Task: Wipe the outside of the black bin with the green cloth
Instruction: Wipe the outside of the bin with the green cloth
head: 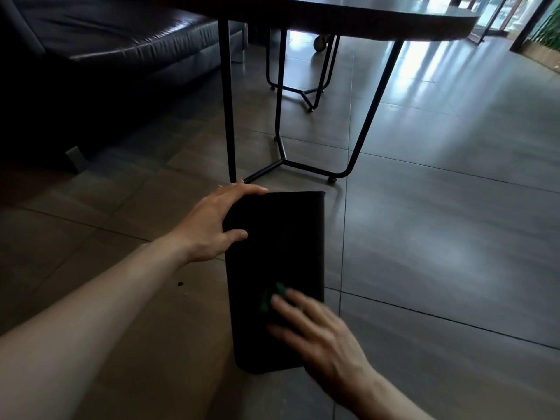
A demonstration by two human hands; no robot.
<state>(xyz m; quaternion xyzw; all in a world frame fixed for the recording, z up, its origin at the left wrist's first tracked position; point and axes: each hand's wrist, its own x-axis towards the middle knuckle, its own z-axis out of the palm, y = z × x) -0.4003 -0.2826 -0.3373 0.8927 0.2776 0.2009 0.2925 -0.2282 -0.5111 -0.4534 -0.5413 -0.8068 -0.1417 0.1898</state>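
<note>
The black bin (274, 277) lies tipped on its side on the tiled floor (439, 237), near the foot of a metal-legged table (348, 13). The left hand (212, 225) grips its upper left edge, fingers curled over the far end. The right hand (312, 325), fingers fairly flat, presses the green cloth (272, 297) against the upward-facing side. The hand covers most of the small cloth, so bare fingers may end up rubbing the plastic; hard strokes could make the bin slide or roll on the smooth tiles if the left hand's hold loosens.
</note>
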